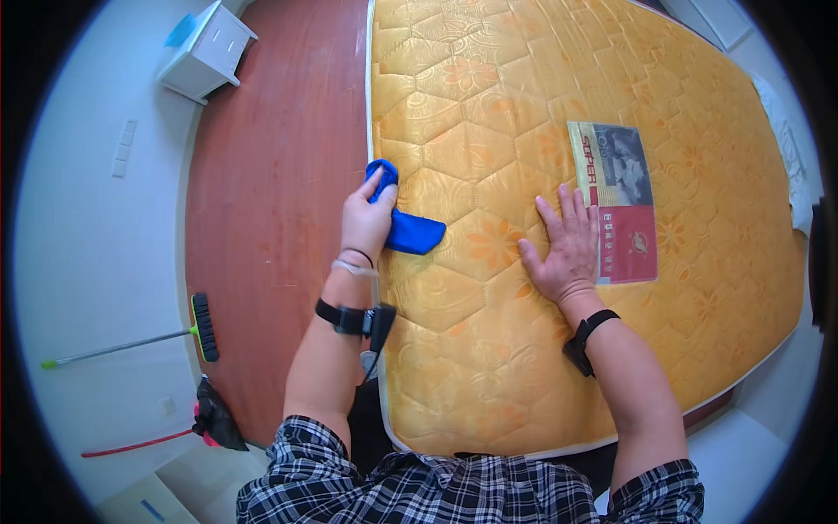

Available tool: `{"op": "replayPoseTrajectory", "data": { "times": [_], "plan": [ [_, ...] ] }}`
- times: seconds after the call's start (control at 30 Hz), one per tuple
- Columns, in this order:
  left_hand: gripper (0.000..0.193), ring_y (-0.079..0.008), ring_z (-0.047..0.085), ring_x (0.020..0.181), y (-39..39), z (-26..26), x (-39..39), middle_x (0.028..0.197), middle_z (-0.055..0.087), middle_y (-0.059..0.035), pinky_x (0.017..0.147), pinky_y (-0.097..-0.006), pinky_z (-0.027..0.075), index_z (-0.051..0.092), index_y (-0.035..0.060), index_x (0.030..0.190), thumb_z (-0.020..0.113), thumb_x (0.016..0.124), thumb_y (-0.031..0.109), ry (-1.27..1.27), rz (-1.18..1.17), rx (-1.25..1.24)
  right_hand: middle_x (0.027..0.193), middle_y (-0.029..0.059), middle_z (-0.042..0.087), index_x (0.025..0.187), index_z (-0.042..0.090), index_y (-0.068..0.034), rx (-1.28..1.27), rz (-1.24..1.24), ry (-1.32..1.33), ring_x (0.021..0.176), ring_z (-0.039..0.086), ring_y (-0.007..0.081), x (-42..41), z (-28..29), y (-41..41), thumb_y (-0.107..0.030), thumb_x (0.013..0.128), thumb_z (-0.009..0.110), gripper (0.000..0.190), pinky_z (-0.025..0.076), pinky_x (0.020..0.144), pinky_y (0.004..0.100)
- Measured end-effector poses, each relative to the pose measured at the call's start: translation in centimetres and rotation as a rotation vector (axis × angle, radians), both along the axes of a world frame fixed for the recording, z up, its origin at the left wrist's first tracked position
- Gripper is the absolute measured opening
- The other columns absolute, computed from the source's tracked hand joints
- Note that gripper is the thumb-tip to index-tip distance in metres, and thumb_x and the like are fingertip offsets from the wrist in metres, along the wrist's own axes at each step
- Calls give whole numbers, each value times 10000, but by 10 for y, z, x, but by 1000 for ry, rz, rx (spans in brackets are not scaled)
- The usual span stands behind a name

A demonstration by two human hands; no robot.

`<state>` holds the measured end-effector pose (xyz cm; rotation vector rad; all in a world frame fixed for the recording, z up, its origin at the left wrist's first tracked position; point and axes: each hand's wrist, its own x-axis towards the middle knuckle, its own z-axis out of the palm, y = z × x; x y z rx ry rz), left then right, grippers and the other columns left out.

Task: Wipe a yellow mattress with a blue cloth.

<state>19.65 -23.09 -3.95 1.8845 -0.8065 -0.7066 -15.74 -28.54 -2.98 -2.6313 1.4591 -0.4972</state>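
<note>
A yellow quilted mattress (452, 354) with a flower pattern and white piping fills the middle and right of the view. At its left edge my left hand (368, 219) grips a bunched blue cloth (416, 233); one end of the cloth lies flat on the quilting. My right hand (568, 252) rests palm down on the mattress with fingers spread. Its outer side touches a printed label panel (628, 245), partly red, that bears writing and a picture. Black straps with small devices circle both wrists.
Reddish wood floor (275, 196) runs along the mattress's left side. A white nightstand (213, 52) with a blue basin (181, 31) stands at upper left. A broom (204, 327) and a red-handled tool with a black bag (217, 416) lean by the left wall. White crumpled fabric (779, 137) lies far right.
</note>
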Motion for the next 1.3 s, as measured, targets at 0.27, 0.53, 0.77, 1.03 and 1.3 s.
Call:
{"op": "replayPoseTrajectory", "data": {
  "times": [0.27,0.53,0.77,1.03,1.3],
  "plan": [
    [585,-176,690,1282,-93,-4,42,1461,727,-114,1099,-310,528,608,0,1607,695,1117,308,250,119,-120,1803,170,379,1644,553,-236,-20,11,-14,1694,286,405,3,-4,1,-519,963,762,767,186,1391,589],
    [701,-394,506,1591,-84,-22,44,1752,450,-294,1291,-427,409,507,98,1709,579,1126,481,-188,-63,127,1799,172,384,1637,563,-235,-33,-17,8,1689,297,400,-2,0,-1,-518,970,759,751,181,1394,588],
    [785,-456,601,1484,-68,-12,33,1575,634,-313,1236,-502,476,507,101,1698,601,1067,558,-220,-24,42,1800,166,386,1640,561,-236,-36,-5,-23,1694,292,390,4,-1,1,-516,975,754,747,175,1398,579],
    [692,-442,668,1402,25,-10,-23,1475,703,-313,1170,-488,529,570,-5,1612,650,1062,408,-193,3,101,1798,178,388,1647,552,-235,-10,-20,-5,1698,282,399,-4,-2,0,-518,976,744,753,167,1400,581],
    [742,-270,728,1286,-58,-29,44,1423,753,-208,1122,-380,559,573,-63,1592,800,1003,326,182,47,-93,1790,176,398,1634,567,-231,-38,8,-23,1683,308,411,5,-2,2,-521,972,750,745,184,1389,601]
  ]
}}
